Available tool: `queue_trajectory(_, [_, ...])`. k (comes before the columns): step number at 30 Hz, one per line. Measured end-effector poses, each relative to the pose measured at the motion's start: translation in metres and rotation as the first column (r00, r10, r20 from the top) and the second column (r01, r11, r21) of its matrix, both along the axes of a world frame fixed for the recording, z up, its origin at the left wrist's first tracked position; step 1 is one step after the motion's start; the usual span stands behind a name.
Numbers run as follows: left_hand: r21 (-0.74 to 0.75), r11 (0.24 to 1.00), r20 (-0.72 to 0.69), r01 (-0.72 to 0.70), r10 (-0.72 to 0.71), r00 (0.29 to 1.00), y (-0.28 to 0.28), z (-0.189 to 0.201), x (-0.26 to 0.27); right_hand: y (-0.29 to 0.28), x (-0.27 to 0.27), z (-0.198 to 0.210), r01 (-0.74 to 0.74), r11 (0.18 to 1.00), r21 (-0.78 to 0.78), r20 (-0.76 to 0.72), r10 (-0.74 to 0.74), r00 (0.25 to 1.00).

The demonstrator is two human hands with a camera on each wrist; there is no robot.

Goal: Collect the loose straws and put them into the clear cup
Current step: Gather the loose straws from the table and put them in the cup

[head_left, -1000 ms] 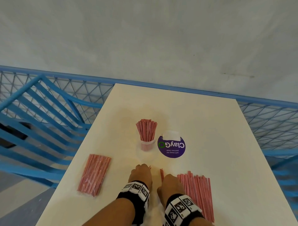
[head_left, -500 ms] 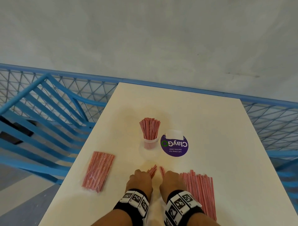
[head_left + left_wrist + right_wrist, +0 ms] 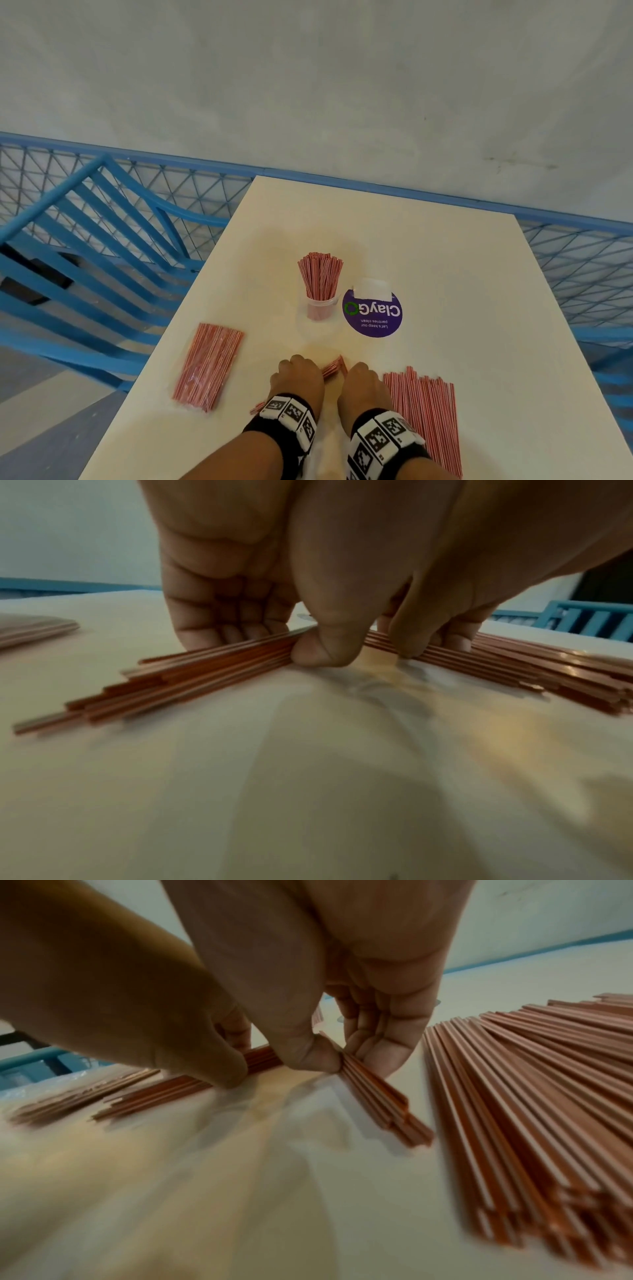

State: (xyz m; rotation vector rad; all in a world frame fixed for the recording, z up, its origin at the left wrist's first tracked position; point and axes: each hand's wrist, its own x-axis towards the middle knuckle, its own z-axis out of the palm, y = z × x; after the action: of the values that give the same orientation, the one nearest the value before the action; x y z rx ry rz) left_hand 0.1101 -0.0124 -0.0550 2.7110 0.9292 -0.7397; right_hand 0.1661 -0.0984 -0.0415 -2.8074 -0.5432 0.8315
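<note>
The clear cup (image 3: pixel 320 307) stands mid-table with several red-striped straws upright in it. A loose straw pile (image 3: pixel 424 421) lies at the near right. My left hand (image 3: pixel 298 377) and right hand (image 3: pixel 363 383) sit side by side on the table before the cup. Seen from the left wrist, my left hand (image 3: pixel 291 645) pinches a small flat bunch of straws (image 3: pixel 192 674) between thumb and fingers. The right wrist view has my right hand (image 3: pixel 339 1056) pinching a second small bunch (image 3: pixel 377 1096). The tips of both bunches (image 3: pixel 334 368) meet between my hands.
A sealed pack of straws (image 3: pixel 207 365) lies at the near left. A round purple sticker (image 3: pixel 372 313) sits right of the cup. Crumpled clear film (image 3: pixel 377 685) lies under my hands. Blue railing (image 3: pixel 102 240) runs past the table's left and far edges.
Striped straw tips have come into view beyond my left hand's knuckles and now slant toward the right hand's bunch. Both hands stay close together near the front edge.
</note>
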Motion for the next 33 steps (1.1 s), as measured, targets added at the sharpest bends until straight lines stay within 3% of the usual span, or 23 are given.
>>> queue_trajectory(4, [-0.055, 0.996, 0.003, -0.07, 0.071, 0.998, 0.008, -0.002, -0.001, 0.002, 0.003, -0.002, 0.034, 0.999, -0.008, -0.037, -0.035, 0.999])
queue_trajectory(8, [-0.035, 0.998, 0.017, -0.05, 0.051, 0.999, 0.005, -0.005, -0.003, 0.001, 0.004, -0.004, 0.009, 1.0, -0.009, -0.045, -0.009, 0.999])
queue_trajectory(11, [0.019, 0.999, 0.097, 0.026, -0.028, 0.995, 0.0, 0.004, -0.005, 0.002, 0.004, -0.006, 0.001, 1.0, -0.013, -0.028, -0.002, 1.0])
queue_trajectory(23, [0.049, 0.988, 0.105, 0.149, -0.153, 0.983, -0.005, -0.006, -0.012, -0.004, 0.016, -0.003, 0.078, 0.995, 0.06, -0.073, -0.074, 0.995])
queue_trajectory(26, [-0.01, 0.996, 0.18, 0.09, -0.087, 0.98, 0.006, 0.001, -0.009, -0.009, 0.017, -0.002, 0.121, 0.988, 0.098, -0.107, -0.111, 0.988])
queue_trajectory(28, [-0.123, 0.992, 0.21, -0.031, 0.057, 0.976, 0.013, -0.003, -0.006, -0.012, 0.018, -0.001, 0.173, 0.975, 0.143, -0.124, -0.156, 0.98])
queue_trajectory(31, [-0.337, 0.922, 0.247, -0.192, 0.283, 0.927, 0.018, 0.0, -0.003, -0.013, 0.016, 0.0, 0.214, 0.958, 0.189, -0.153, -0.186, 0.97])
queue_trajectory(33, [-0.365, 0.901, 0.246, -0.235, 0.337, 0.909, 0.017, 0.003, -0.005, -0.012, 0.01, -0.001, 0.204, 0.963, 0.174, -0.151, -0.179, 0.972])
